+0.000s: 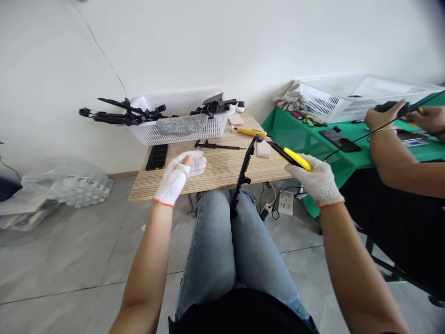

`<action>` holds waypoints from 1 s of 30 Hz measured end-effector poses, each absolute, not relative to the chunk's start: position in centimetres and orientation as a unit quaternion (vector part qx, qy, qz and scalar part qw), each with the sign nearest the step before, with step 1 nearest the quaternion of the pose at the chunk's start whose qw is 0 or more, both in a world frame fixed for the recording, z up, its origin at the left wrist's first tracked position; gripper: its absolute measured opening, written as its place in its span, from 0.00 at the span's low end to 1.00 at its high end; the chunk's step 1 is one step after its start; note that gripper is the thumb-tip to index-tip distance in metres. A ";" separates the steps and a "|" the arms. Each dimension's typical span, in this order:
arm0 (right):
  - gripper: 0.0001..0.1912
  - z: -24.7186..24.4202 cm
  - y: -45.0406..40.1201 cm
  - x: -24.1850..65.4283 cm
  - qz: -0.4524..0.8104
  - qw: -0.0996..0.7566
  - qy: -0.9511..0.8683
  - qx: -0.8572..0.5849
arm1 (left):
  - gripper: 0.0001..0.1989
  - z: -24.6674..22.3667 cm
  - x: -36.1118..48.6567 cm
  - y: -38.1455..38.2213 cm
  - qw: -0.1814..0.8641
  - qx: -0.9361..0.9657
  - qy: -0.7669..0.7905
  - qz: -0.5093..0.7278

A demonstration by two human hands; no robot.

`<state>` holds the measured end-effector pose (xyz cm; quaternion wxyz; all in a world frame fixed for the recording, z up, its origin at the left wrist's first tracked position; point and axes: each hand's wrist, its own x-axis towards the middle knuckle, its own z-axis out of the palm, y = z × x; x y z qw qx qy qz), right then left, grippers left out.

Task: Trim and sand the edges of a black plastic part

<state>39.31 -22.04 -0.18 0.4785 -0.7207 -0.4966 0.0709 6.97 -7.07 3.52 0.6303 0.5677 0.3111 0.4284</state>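
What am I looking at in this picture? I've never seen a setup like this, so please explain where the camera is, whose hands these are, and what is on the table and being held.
There is no machine here: one camera on a person's head looks forward and down, giving this single view. The two hands in white gloves are the wearer's own. The right hand holds a yellow-and-black cutter; the left hand holds nothing visible. A long black part stands between the wearer's thighs.

On the wooden table are a white basket of black parts, a dark phone, a caliper and a yellow-handled tool. At right, another person's hands are over a green surface.
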 end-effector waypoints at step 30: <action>0.21 -3.2 -18.8 36.9 -0.088 0.423 -0.511 -0.743 | 0.14 -3.6 13.7 -13.2 0.090 0.886 0.340 0.302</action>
